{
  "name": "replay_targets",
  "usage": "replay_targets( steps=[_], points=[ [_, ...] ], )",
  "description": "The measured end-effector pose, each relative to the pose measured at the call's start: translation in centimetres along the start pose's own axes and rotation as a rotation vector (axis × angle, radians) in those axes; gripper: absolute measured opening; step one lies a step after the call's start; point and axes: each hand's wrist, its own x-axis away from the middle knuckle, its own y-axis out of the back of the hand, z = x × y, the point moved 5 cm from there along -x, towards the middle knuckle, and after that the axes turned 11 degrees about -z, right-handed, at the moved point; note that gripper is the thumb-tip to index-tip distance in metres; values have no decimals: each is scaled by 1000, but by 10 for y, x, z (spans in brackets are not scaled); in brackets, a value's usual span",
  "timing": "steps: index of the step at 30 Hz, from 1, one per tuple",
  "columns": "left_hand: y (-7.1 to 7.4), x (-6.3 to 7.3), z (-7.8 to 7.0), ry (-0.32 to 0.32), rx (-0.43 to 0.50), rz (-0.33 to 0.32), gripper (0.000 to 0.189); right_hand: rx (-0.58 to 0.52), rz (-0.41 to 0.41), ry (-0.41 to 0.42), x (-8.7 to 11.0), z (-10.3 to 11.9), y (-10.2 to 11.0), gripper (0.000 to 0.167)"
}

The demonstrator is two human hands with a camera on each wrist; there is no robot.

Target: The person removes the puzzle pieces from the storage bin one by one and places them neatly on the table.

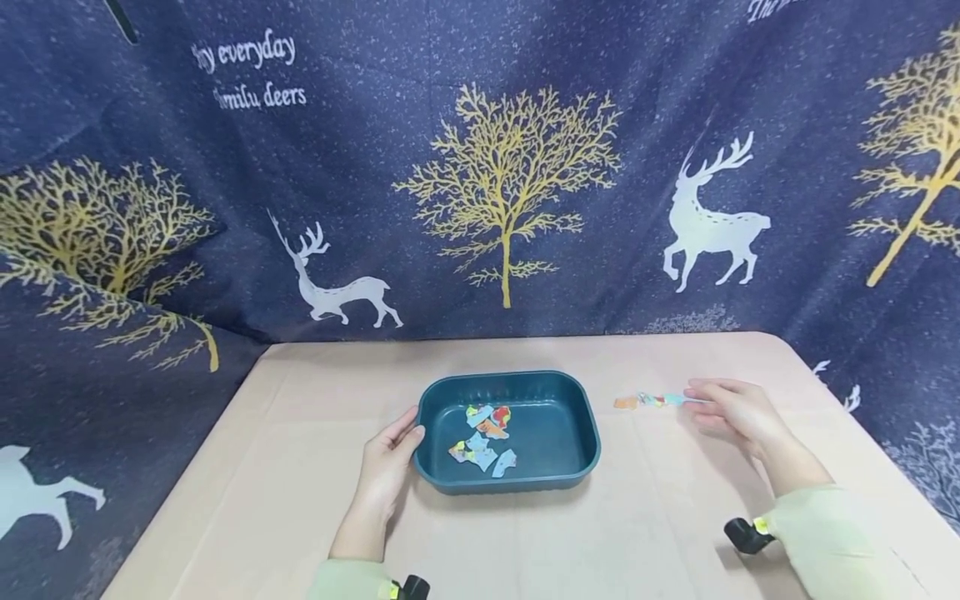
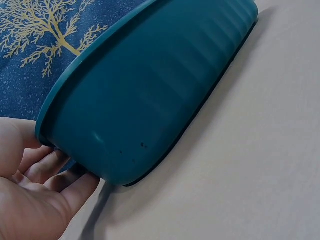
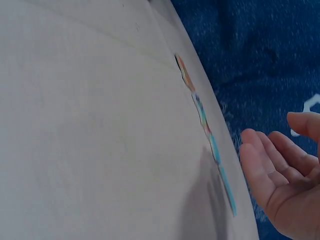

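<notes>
A dark teal plastic tray (image 1: 558, 437) stands on the table, several flat, irregular printed pieces (image 1: 480, 456) lying loose in its left half. My left hand (image 1: 387, 467) grips the tray's left end; the left wrist view has the thumb at the rim and the fingers against the outer wall (image 2: 145, 100). To the right of the tray, more flat coloured pieces (image 3: 208, 132) lie in a row, orange at one end and light blue at the other. Above the light blue end hovers my right hand (image 1: 738, 417), fingers loosely bent, nothing visible between them.
A pale cloth covers the table (image 1: 300, 500). Behind it hangs a dark blue curtain (image 1: 360, 208) with gold trees and white deer. Small black devices (image 1: 748, 536) are worn at both wrists.
</notes>
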Motion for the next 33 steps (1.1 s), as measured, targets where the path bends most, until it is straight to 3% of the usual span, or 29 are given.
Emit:
replay_targets(
  steps=[7,14,23,33],
  points=[
    [2,3,1,0,-15,11,44,72,52,70,8,10,-20,69],
    [7,6,3,0,-20,4,44,11,97,84,15,15,-40,69],
    [3,5,-1,-15,9,7,44,-38,135,98,18,27,-55,68],
    [0,0,-2,-20,22,2,43,-65,183,123,22,41,-77,54]
  ],
)
